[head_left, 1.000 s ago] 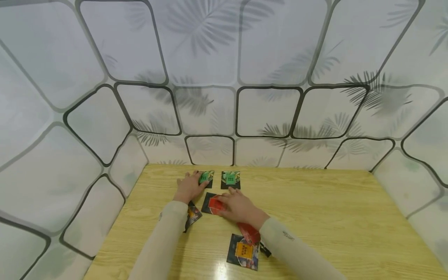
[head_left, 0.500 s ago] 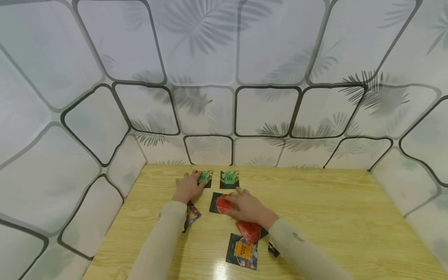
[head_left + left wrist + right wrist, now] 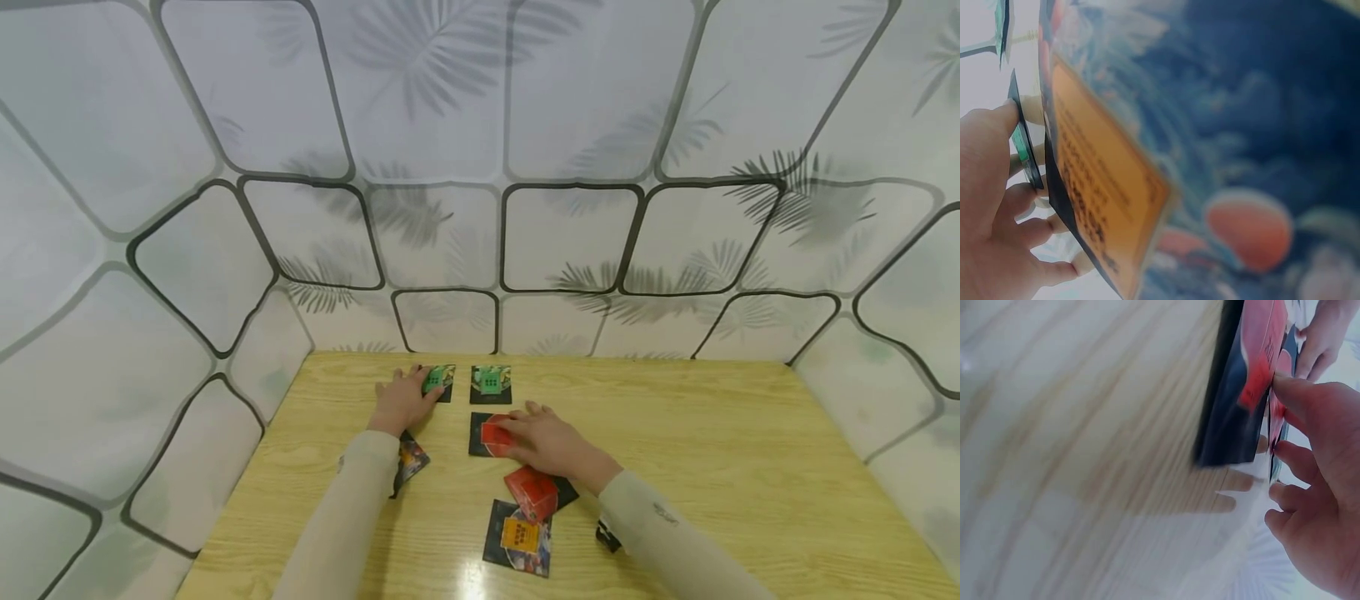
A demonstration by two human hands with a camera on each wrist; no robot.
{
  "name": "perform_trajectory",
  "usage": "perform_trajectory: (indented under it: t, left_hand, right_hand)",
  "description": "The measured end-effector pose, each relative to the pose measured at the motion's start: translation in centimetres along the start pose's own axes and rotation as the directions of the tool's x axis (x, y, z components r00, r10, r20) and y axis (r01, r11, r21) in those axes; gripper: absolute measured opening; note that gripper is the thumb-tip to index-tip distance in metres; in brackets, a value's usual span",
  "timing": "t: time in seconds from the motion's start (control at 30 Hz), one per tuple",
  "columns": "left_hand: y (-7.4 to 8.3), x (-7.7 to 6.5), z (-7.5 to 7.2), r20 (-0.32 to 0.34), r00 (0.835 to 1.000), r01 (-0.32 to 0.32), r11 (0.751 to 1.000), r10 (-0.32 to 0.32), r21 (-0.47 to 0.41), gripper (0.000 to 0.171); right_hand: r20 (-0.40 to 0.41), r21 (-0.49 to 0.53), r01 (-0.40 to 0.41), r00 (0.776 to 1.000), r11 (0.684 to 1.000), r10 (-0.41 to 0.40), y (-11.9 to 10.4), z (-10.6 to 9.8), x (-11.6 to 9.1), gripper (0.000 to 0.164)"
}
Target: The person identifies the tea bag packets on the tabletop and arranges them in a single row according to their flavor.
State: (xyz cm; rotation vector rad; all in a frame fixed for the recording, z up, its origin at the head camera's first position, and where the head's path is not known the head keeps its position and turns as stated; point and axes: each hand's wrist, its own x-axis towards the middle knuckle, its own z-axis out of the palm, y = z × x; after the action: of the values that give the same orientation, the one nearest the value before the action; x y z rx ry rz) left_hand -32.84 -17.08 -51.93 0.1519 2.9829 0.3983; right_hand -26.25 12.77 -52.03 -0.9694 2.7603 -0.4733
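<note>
My left hand [image 3: 405, 402] rests at the far left of the table, its spread fingers on a dark square packet with a green label [image 3: 435, 380]. A matching green-labelled packet [image 3: 491, 383] lies just to its right. Below that one, my right hand [image 3: 555, 442] holds the right side of a red-labelled packet [image 3: 491, 435], thumb at the near edge and fingers at the far edge. In the right wrist view the thumb and bent fingers meet this red packet [image 3: 1277, 419]. An orange-labelled packet [image 3: 1113, 181] fills much of the left wrist view.
Another red packet [image 3: 534, 493] overlaps an orange-labelled packet [image 3: 517, 542] near the front. A further packet [image 3: 411, 461] lies partly under the left forearm. A dark packet corner [image 3: 607, 535] shows beside the right sleeve. A patterned wall [image 3: 570, 325] borders the wooden table [image 3: 675, 442].
My right hand has slid the red-labelled packet to the right, below the second green one. The left hand stays on its packet.
</note>
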Motion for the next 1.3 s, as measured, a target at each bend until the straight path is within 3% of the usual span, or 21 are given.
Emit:
perform_trajectory:
  t: [0.23, 0.57, 0.83, 0.97, 1.3]
  left_hand:
    - [0.0, -0.2, -0.2, 0.012, 1.000, 0.010, 1.000, -0.009, -0.011, 0.067]
    - [0.0, -0.2, -0.2, 0.010, 1.000, 0.005, 1.000, -0.005, -0.012, 0.067]
    - [-0.1, -0.1, -0.2, 0.014, 1.000, 0.000, 1.000, 0.000, -0.005, 0.068]
    - [0.0, -0.2, -0.3, 0.014, 1.000, 0.000, 1.000, 0.000, -0.001, 0.068]
    - [0.1, -0.1, -0.1, 0.012, 1.000, -0.003, 1.000, 0.003, -0.003, 0.067]
  right_hand:
    - [-0.040, 0.014, 0.002, 0.999, 1.000, -0.001, 1.0, -0.5, -1.1, 0.057]
    - [-0.094, 0.008, -0.001, 0.996, 1.000, 0.002, 2.9, -0.7, -2.3, 0.043]
    - [-0.159, -0.092, -0.027, 0.987, 0.995, 0.012, 3.6, -0.8, -2.5, 0.033]
    - [-0.166, -0.102, -0.053, 0.985, 0.993, 0.035, 3.1, -1.1, -2.3, 0.035]
    - [-0.072, -0.096, -0.069, 0.995, 0.993, 0.062, 1.1, -0.8, -1.8, 0.060]
